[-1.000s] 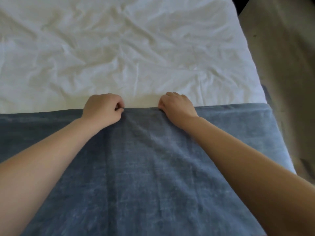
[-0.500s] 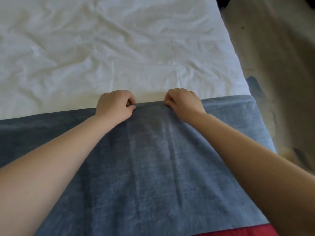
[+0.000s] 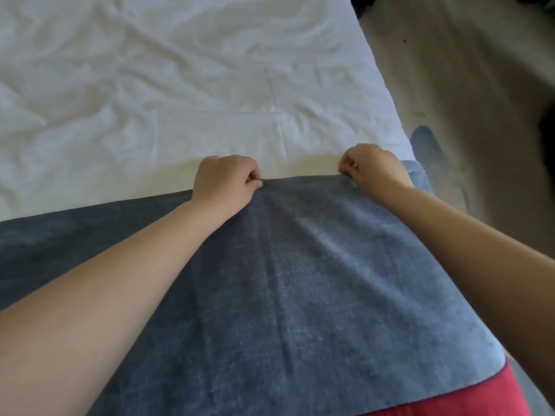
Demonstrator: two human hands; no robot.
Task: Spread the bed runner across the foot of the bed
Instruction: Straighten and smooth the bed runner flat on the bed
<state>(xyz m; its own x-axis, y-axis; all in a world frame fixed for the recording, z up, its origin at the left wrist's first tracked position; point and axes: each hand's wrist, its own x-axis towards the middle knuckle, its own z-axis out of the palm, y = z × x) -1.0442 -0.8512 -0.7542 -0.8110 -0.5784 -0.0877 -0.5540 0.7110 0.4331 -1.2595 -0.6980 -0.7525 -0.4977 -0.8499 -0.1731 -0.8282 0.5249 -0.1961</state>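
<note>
A blue-grey bed runner (image 3: 300, 280) lies across the near end of the bed, over a wrinkled white sheet (image 3: 165, 85). My left hand (image 3: 223, 183) pinches the runner's far edge near the middle. My right hand (image 3: 374, 168) pinches the same edge close to the bed's right side. The stretch of edge between my hands is pulled fairly straight. The runner's right end hangs over the side of the mattress, and its left part reaches out of view.
A pale wood floor (image 3: 465, 70) runs along the right of the bed. Red fabric (image 3: 465, 397) shows at the bottom right, under the runner's near edge. A dark shape (image 3: 546, 133) sits at the right edge of the frame.
Both hands have slid to the right along the runner's far edge and moved further apart; the right hand now sits near the bed's right side. The view has shifted right as well.
</note>
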